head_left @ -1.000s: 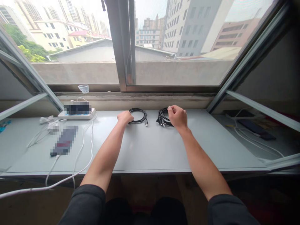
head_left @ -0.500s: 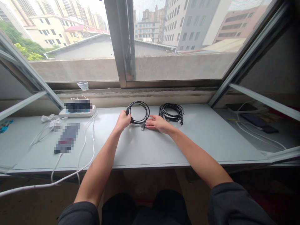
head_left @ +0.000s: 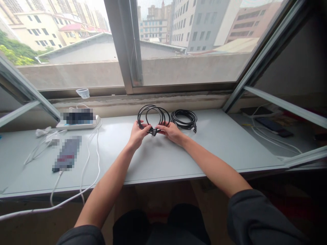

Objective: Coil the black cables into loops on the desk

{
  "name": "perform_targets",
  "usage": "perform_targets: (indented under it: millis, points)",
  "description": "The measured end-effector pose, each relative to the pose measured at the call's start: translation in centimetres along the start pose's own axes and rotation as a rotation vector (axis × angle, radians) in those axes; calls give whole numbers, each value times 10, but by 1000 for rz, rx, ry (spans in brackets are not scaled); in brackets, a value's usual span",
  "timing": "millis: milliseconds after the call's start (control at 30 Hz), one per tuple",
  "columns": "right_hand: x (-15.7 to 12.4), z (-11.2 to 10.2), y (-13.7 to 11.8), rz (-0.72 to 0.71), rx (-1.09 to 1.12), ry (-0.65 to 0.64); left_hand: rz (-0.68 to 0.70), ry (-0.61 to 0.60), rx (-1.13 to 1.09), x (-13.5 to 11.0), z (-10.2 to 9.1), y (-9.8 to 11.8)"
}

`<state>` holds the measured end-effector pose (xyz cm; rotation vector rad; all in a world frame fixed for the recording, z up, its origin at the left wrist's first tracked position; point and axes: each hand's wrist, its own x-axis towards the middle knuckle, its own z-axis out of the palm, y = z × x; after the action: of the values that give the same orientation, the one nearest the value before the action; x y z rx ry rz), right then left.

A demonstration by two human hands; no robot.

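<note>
Between my two hands is a black coiled cable (head_left: 167,113), its loops fanned apart and raised off the white tabletop. My left hand (head_left: 138,132) grips the left side of the coil, thumb pointing inward. From the other side my right hand (head_left: 171,131) pinches the loops close to the cable's dark plug (head_left: 153,132), which hangs at the front between the fingertips. A second coiled black cable (head_left: 184,119) rests on the table just behind and right of my right hand, touched by neither hand.
A white power strip (head_left: 95,122) with a blurred-out device on it stands at the back left. In front lies a phone (head_left: 67,153) plugged into a white cord (head_left: 98,160). A clear plastic cup (head_left: 83,93) sits by the window. Metal frame bars (head_left: 276,105) flank the table (head_left: 209,149).
My right hand has closed on the coil near the plug. The loops have lifted and spread apart, and both hands are nearer each other. The view has shifted slightly.
</note>
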<state>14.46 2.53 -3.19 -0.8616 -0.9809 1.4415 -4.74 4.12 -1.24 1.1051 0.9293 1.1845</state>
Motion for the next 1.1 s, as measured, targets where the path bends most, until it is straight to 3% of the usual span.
perform_targets:
  millis: [200, 400, 533, 633, 767, 900, 1000, 1100]
  points:
    - [0, 5, -1, -89, -16, 86, -31, 49, 54, -6, 16, -10]
    - [0, 9, 0, -192, -103, 161, -96, 119, -21, -9, 21, -1]
    - [-2, 10, 5, -221, -246, 162, -154, 44, -166, -4, 10, 13]
    - [-3, 10, 6, -246, -353, 233, -96, -61, -151, -3, 4, 17]
    - [-7, 8, 2, -262, -474, 271, 118, -88, 255, -5, 0, 10]
    - [-11, 7, -5, -323, -576, 295, 245, -133, 615, -4, -12, 9]
    - [-14, 6, -11, -332, -613, 283, 195, -194, 730, 0, -27, 16]
    - [-17, 2, -18, -299, -712, 175, 163, -101, 823, 6, -43, 23]
